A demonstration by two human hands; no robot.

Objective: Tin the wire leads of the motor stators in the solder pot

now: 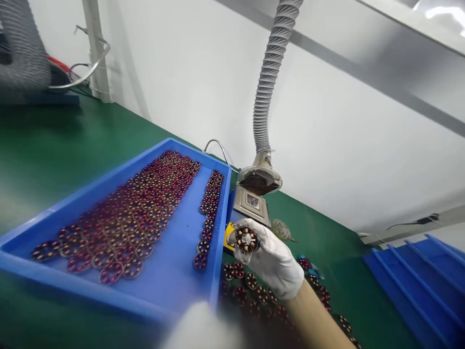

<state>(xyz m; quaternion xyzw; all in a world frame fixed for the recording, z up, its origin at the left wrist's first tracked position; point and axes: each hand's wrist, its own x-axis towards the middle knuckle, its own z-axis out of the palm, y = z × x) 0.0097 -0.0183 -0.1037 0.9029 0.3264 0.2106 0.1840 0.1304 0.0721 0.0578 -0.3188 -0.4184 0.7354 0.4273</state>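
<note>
One round black part with copper-coloured windings (246, 239) held in the white-gloved right hand (272, 258), fingers closed around its rim, its face toward the camera. Position: above the green counter (308, 218), between the blue plastic tray (181, 242) and similar loose parts (251, 281). White-gloved left hand (202, 328): blurred at the lower edge, near the tray; opening and any hold cannot be told.

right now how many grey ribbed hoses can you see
2: a hanging hose near the middle, in front of the white wall, and a second hose at the upper left, cut off by the picture's edge.
</note>
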